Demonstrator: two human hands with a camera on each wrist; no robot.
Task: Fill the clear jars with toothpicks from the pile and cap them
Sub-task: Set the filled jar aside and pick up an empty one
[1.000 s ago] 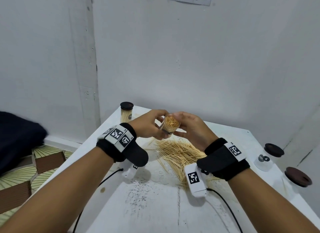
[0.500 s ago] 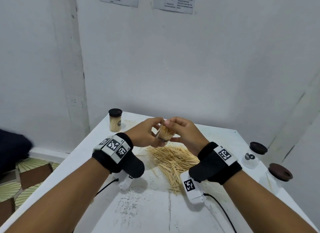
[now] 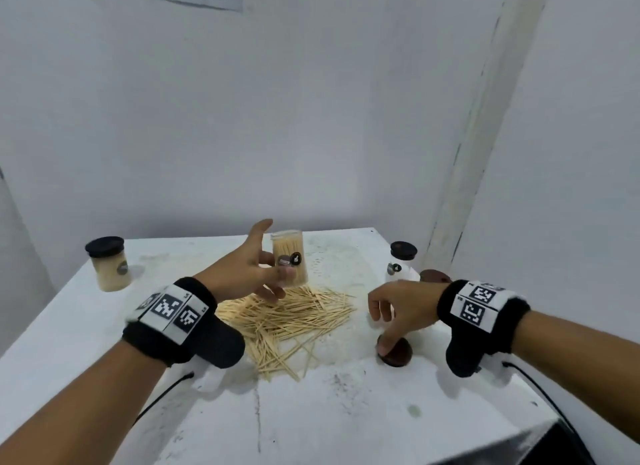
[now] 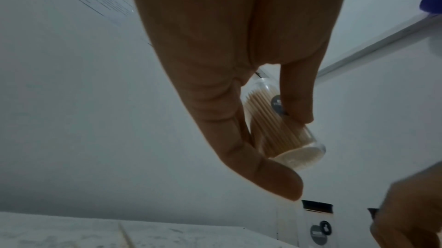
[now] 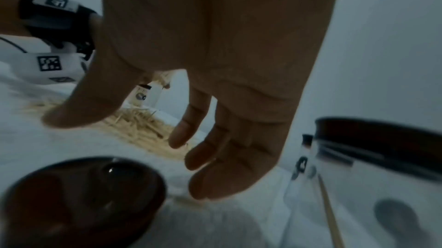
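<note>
Toothpicks packed one clear jar (image 3: pixel 289 262) full, and only the left hand (image 3: pixel 247 270) held it, up above the loose pile (image 3: pixel 287 317) on the white surface (image 3: pixel 311 412). Half a second before, both hands had been together on that jar. The left thumb and fingers (image 4: pixel 296 97) pinched the jar's sides, and the jar had no cap on it and stood almost straight. The right hand (image 3: pixel 398 303) had let go and moved off to the right, down low. Its fingers (image 5: pixel 205 153) were bent loosely and a little spread, and in the head view the fingertips touched a dark brown cap (image 3: pixel 396 352) lying flat on the surface. They were not yet curled around it. Just behind that hand stood an empty jar with a dark cap (image 3: pixel 401 262), and another brown cap (image 3: pixel 434 277) lay beside it. Far on the left a filled, capped jar (image 3: pixel 109 264) stood alone. The head camera also looked lower and more to the right than before.
</note>
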